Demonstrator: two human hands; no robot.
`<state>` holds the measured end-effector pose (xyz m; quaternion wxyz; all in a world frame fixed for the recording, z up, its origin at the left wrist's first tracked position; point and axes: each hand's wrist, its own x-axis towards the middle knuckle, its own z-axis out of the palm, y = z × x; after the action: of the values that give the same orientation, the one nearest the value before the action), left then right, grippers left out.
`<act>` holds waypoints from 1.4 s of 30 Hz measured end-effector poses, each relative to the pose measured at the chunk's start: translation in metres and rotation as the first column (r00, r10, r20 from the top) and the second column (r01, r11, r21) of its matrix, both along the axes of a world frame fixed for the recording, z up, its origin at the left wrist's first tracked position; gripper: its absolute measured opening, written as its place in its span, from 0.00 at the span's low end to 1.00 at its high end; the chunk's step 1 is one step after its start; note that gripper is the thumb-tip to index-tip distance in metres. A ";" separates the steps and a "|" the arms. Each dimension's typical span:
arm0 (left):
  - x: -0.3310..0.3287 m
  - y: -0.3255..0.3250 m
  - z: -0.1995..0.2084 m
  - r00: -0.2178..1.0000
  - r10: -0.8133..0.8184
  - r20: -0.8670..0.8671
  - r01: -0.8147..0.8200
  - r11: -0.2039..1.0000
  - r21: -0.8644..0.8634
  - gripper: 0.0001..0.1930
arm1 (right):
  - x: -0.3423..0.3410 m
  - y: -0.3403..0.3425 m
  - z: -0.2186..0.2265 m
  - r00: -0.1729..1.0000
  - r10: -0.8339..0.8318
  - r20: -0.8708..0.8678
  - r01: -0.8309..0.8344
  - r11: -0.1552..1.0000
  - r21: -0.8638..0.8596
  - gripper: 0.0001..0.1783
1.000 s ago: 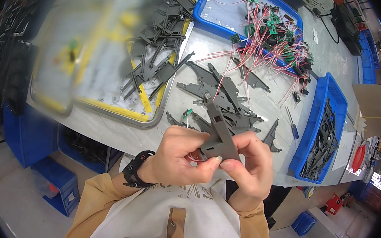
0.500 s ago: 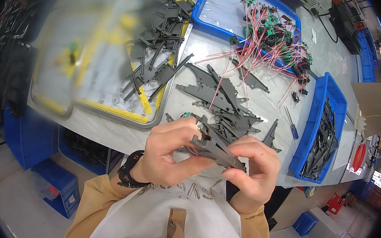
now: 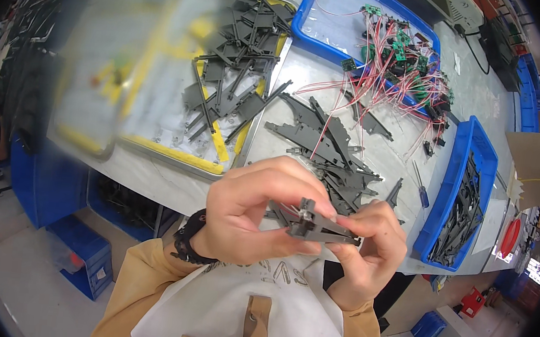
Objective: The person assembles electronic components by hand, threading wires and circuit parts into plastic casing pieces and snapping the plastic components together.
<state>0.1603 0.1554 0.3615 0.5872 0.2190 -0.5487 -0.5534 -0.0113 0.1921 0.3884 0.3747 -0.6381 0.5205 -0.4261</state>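
Note:
Close in front of me, both hands grip a dark grey plastic part, long and tapered, with a small metal or wired piece at its left end. My left hand wraps around the wider end, thumb below and fingers above. At the narrow end, my right hand pinches with thumb and index finger. Beyond the hands, loose flat grey plastic parts lie in a heap on the table. What my left palm covers is hidden.
A yellow-edged tray with grey parts stands left. The blue tray at the back holds green circuit boards with red and white wires. On the right are a screwdriver and a blue bin of grey parts.
The held part has turned, so its left end now faces me more. My left hand has shifted right and its fingers reach farther over the part; the right hand keeps its pinch.

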 end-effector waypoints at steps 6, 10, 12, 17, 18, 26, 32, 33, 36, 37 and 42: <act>-0.001 0.006 -0.003 0.992 0.110 -0.055 -0.112 0.994 -0.019 0.14 | 0.004 0.000 -0.006 0.998 -0.010 -0.055 0.009 1.000 -0.024 0.14; -0.002 0.006 -0.005 0.990 0.129 -0.063 -0.131 0.991 -0.029 0.12 | 0.003 -0.003 -0.013 0.995 0.033 -0.095 -0.044 0.992 -0.118 0.16; -0.003 0.004 -0.007 0.959 0.224 -0.172 -0.209 0.973 0.099 0.11 | 0.004 -0.007 -0.013 0.999 0.024 -0.040 -0.027 0.997 -0.070 0.17; -0.001 0.001 -0.003 0.933 0.156 -0.323 -0.113 0.982 0.149 0.14 | -0.010 -0.001 -0.018 0.993 0.069 0.100 -0.066 0.997 -0.033 0.20; -0.001 -0.001 -0.005 0.934 0.150 -0.326 -0.106 0.983 0.149 0.14 | -0.009 -0.002 -0.017 0.994 0.036 0.101 -0.027 0.996 -0.083 0.18; 0.009 -0.006 -0.004 0.988 -0.089 0.130 0.090 0.996 -0.009 0.12 | -0.007 -0.001 -0.011 1.000 0.005 -0.013 -0.008 0.982 -0.189 0.15; 0.016 -0.008 0.001 0.971 -0.088 0.222 0.142 0.961 -0.239 0.12 | -0.009 -0.006 -0.014 0.923 0.180 0.341 -0.181 0.983 -0.028 0.17; 0.017 -0.010 0.003 0.968 -0.141 0.209 0.197 0.940 -0.278 0.12 | -0.013 -0.006 -0.012 0.859 0.238 0.454 -0.278 0.960 0.021 0.16; 0.014 -0.009 0.006 0.963 -0.139 0.229 0.211 0.921 -0.328 0.12 | -0.015 -0.005 -0.010 0.850 0.203 0.486 -0.275 0.958 0.080 0.13; 0.013 -0.009 0.006 0.964 -0.128 0.234 0.204 0.920 -0.335 0.11 | -0.015 -0.005 -0.011 0.859 0.175 0.482 -0.263 0.957 0.121 0.12; 0.010 -0.001 0.013 0.957 -0.038 0.288 0.125 0.950 -0.288 0.13 | -0.017 -0.005 -0.021 0.883 0.189 0.431 -0.256 0.961 0.104 0.12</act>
<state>0.1699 0.1545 0.3749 0.5070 0.1791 -0.7128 -0.4504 -0.0286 0.1871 0.3673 0.5728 -0.5563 0.3838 -0.4638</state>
